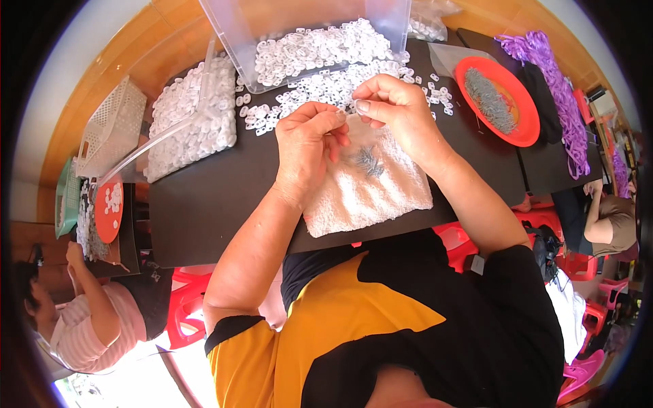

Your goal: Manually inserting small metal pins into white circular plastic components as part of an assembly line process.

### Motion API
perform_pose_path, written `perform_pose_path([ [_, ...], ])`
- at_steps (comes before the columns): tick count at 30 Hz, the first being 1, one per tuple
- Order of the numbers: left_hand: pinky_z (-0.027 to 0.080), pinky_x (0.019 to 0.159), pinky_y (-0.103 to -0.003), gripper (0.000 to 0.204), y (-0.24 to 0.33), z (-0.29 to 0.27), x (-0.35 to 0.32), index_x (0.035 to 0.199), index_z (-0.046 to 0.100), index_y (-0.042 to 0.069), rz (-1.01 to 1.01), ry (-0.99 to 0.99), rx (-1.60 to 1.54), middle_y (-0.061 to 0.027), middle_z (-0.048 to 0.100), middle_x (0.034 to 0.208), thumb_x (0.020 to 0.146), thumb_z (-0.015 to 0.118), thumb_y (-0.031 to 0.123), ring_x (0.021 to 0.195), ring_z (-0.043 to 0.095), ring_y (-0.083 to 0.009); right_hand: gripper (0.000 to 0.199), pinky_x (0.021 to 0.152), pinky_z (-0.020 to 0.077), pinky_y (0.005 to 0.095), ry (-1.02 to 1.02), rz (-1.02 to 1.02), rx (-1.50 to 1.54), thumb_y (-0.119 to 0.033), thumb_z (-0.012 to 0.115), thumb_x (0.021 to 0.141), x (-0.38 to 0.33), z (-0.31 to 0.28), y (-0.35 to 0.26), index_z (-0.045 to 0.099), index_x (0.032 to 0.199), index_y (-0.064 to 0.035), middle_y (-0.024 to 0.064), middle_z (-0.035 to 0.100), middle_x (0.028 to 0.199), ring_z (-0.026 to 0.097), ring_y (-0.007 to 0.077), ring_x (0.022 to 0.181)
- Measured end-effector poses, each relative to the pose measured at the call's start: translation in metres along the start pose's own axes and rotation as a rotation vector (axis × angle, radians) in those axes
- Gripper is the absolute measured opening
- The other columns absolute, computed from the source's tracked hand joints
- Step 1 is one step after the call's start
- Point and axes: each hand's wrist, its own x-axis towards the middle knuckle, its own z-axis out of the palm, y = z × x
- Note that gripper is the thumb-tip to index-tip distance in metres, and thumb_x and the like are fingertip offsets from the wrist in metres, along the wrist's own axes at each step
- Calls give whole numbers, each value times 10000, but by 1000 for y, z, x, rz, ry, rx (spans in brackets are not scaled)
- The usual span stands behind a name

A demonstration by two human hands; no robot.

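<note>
My left hand (307, 144) and my right hand (400, 117) are raised close together over a pale towel (371, 204). Each is closed in a pinch, thumb against forefinger. Whatever lies between the fingertips is too small to make out. Below them on the towel rests a little heap of thin grey pieces (369, 162). Just beyond my hands spreads a pile of small white plastic pieces with holes (320, 87). It spills out of a clear plastic bin (231, 51) lying on its side, which holds more of them (323, 49).
A bulging clear bag of white pieces (194, 115) stands left, near a white basket (112, 126). On the right sit a red plate (524, 129) of thin grey pieces and a purple ribbon bundle (547, 81). One person (102, 319) sits left, another (612, 221) right.
</note>
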Motion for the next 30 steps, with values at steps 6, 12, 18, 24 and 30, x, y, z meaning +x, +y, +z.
perform_pose_path([
  [6,379,399,-221,52,-2,1,0,859,629,-36,18,33,80,-96,638,708,827,620,3,511,573,-131,104,655,471,218,2,-19,47,-57,642,884,-1,-2,-3,668,977,-18,3,647,837,559,58,729],
  [12,369,395,-219,45,-3,1,-1,842,635,-34,34,57,128,-84,636,695,819,619,1,514,569,-116,103,648,474,220,-39,-84,-13,-40,640,884,-1,-3,3,684,973,-14,7,653,831,560,60,718],
  [18,366,390,-216,41,-3,2,-1,837,634,-33,37,57,125,-81,632,684,814,624,-1,502,565,-111,113,647,476,223,-48,-93,-82,-37,644,880,-2,-1,3,681,980,1,12,657,830,569,67,720],
  [24,368,383,-216,35,-3,2,-1,833,637,-31,32,62,100,-85,630,678,816,618,-7,491,563,-118,113,665,481,238,-15,-115,-28,-24,636,878,-4,2,3,670,984,-7,9,660,839,570,63,748],
  [30,370,386,-216,34,-1,3,-3,832,637,-28,26,68,89,-86,630,678,819,616,-5,495,565,-118,116,675,498,310,1,-493,-358,16,608,848,-1,-1,11,637,945,-41,79,661,875,647,195,781],
])
